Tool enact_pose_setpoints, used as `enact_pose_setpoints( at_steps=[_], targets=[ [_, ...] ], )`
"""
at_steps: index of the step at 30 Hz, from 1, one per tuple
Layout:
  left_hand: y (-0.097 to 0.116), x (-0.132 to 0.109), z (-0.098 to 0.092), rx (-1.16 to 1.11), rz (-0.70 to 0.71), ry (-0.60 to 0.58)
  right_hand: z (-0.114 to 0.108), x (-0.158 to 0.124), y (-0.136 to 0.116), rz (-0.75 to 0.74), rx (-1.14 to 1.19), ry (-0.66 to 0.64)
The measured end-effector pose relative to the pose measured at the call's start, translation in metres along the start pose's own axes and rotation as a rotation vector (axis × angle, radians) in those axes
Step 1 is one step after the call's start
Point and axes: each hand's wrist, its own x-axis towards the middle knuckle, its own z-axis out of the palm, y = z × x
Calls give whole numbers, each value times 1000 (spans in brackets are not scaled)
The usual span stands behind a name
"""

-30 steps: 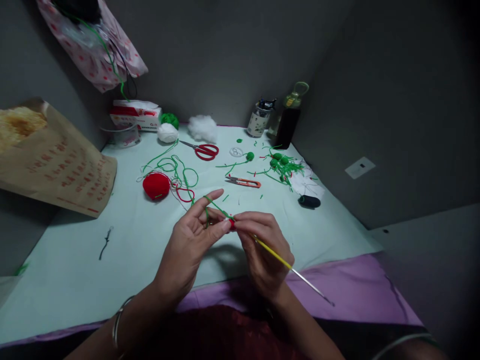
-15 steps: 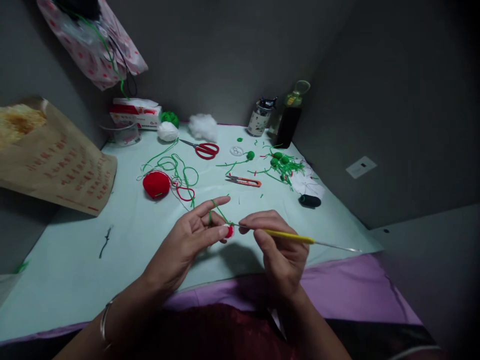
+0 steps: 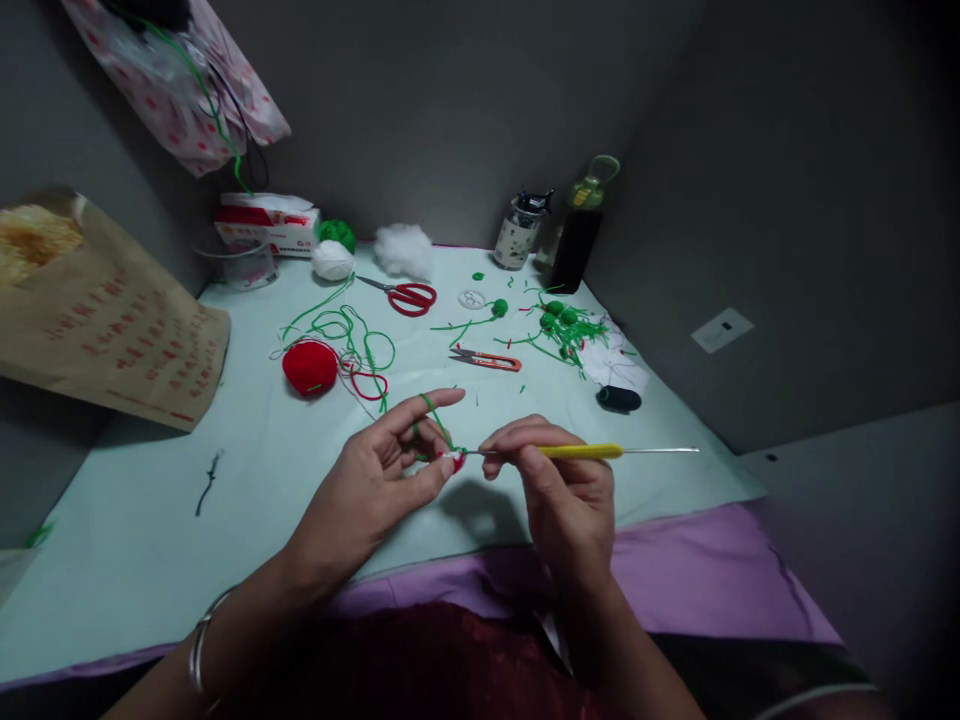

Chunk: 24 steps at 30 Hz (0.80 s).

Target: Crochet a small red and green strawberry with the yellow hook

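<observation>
My left hand pinches a small red-and-white crochet piece between thumb and fingers. Green yarn loops over its raised index finger and runs down to the piece. In my right hand is a double-ended crochet hook with a yellow handle, held like a pen. One thin end reaches the green stitches at the top edge of the piece; the other points right over the table. Whether the tip sits inside a loop is too small to tell.
Beyond my hands lie orange thread snips, red-handled scissors, a red yarn ball and tangled green yarn. Green crocheted pieces are heaped at the right. A paper bag stands left, a dark bottle at the back.
The hook has swung from slanting down to the right to nearly level. The red-and-white piece has tilted in my left fingers, showing less red face.
</observation>
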Motion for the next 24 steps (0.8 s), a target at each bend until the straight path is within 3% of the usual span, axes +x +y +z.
enact_pose_setpoints(
  at_steps=[4, 9, 12, 16, 22, 24],
  targets=[
    [2, -2, 1, 212, 82, 32, -3, 0, -3, -24, -67, -21],
    [6, -2, 0, 349, 109, 32, -7, 1, -5, 154, 64, -35],
    [4, -2, 2, 207, 17, -27, -4, 2, -2, 189, 134, -56],
    [-5, -1, 5, -80, -79, -102, 4, 1, 6, 10, -25, -42],
    [-16, -1, 9, -295, -70, 24, 9, -2, 12, -29, -131, 29],
    [-17, -1, 13, -349, -70, 69, 12, -6, 13, -135, -284, 25]
  ],
)
